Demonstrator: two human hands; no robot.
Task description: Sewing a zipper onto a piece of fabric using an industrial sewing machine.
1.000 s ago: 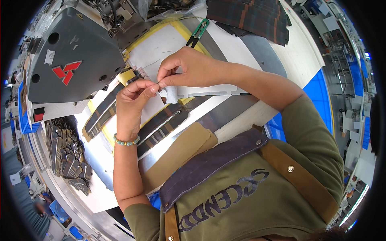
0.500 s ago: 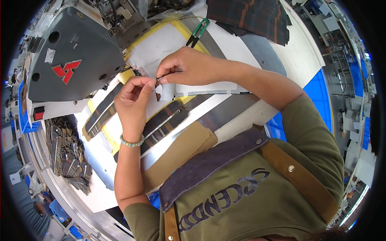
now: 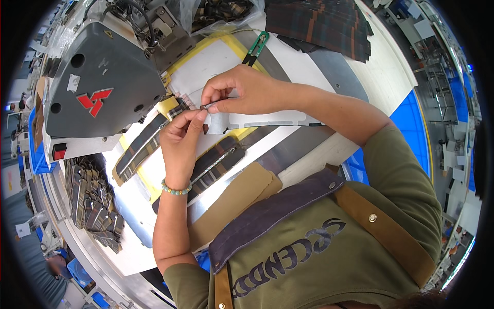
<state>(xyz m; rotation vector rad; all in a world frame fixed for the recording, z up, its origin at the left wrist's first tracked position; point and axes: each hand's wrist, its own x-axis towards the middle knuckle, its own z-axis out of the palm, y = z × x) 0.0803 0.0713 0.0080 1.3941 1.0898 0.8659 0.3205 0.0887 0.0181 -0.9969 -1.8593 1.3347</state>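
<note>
Above the work table, my left hand (image 3: 181, 138) and my right hand (image 3: 246, 93) meet fingertip to fingertip. Both pinch the dark upper edge of a white-backed fabric piece (image 3: 218, 122). A pale part of it with a dark border stretches right, under my right wrist. The tiny spot between the fingertips is too small to make out. Just below my left hand lies a dark plaid fabric piece (image 3: 208, 172) with a zipper along it. Another plaid zipper piece (image 3: 138, 149) rests to its left, beside the sewing machine (image 3: 103, 85).
Green-handled thread snips (image 3: 256, 47) lie beyond my right hand. A stack of dark plaid fabric (image 3: 319, 26) is at the far right. Many plaid zipper pieces (image 3: 92, 201) are heaped at left. Brown card (image 3: 236, 198) lies near my apron, and a blue bin (image 3: 409, 134) stands at right.
The whole view has shifted slightly, so things sit a little lower and farther right in the picture. Both hands keep their pinch on the fabric piece.
</note>
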